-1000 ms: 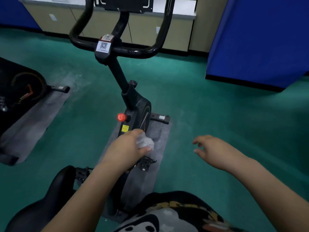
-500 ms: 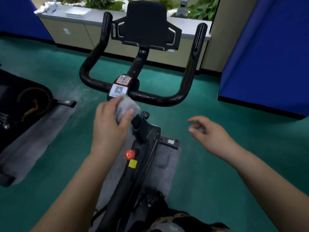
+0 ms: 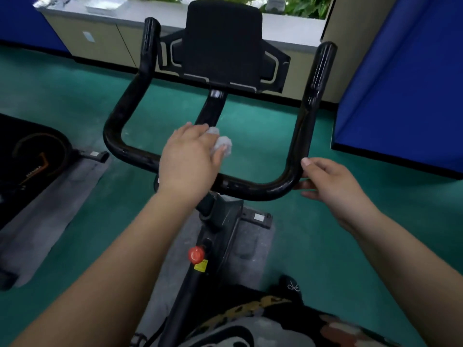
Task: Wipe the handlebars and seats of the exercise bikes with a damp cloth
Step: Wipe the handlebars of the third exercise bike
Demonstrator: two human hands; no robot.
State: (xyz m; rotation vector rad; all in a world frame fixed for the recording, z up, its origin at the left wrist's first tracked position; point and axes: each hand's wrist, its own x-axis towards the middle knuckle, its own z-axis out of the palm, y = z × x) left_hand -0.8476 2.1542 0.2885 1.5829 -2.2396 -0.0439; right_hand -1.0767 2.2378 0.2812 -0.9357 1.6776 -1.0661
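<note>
Left hand [image 3: 186,156] grips the cloth [image 3: 223,144] above the handlebars [image 3: 253,187]; right hand [image 3: 330,182] pinches their corner.

Crumpled grey cloth [image 3: 221,144] bunched over centre of glossy black U-shaped handlebars [image 3: 253,187], both ends upright.

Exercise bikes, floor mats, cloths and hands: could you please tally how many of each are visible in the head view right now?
Black exercise bikes: 2, the near one and one at the left edge
Grey floor mats: 2
Crumpled pale grey cloths: 1, held in the left hand
Hands: 2, with the right hand at the black handlebar
Total: 7
</note>
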